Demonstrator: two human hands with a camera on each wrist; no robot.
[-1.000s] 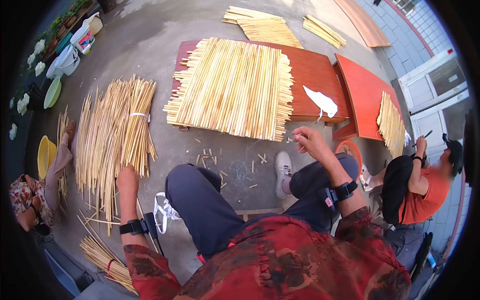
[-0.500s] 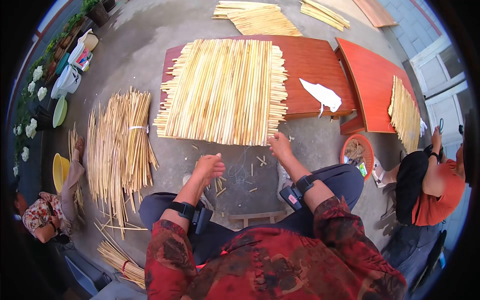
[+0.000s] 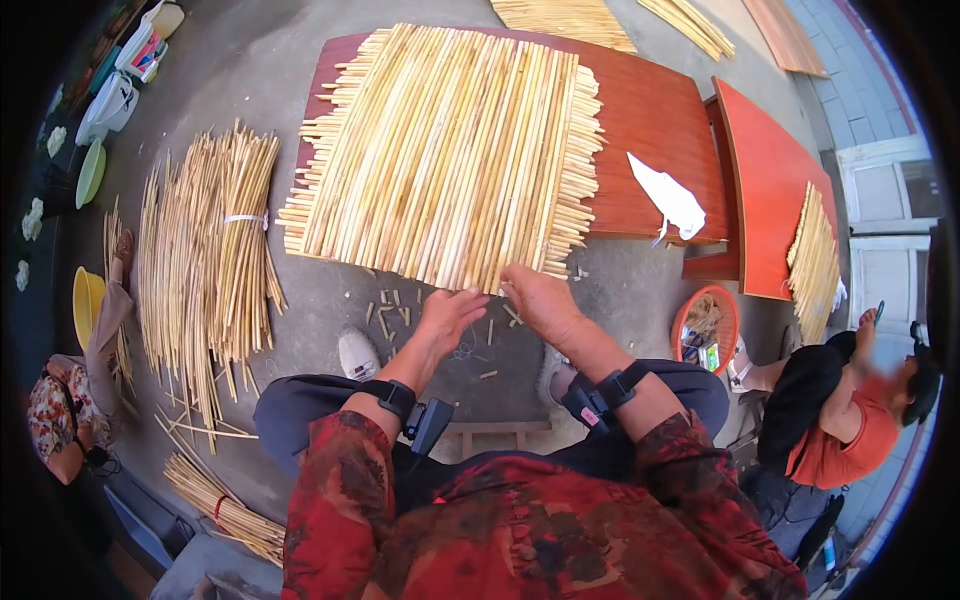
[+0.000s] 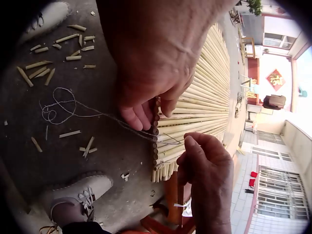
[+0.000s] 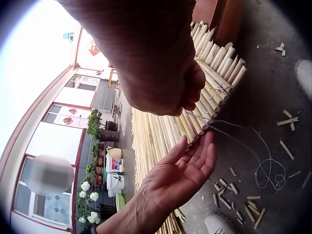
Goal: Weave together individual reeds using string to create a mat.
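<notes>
Where hands (image 3: 545,303) sit close, ridged stalk mat (image 3: 440,150), thin looping thread (image 4: 108,116)

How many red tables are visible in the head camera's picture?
2. The first table is under the large stick mat; the second table stands to its right, partly covered by a smaller mat. The mats hide parts of both.

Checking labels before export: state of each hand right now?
Left hand: open, relaxed fingers at the edge of the stalk mat.
Right hand: closed, thumb and fingers pinching the thread.
</notes>
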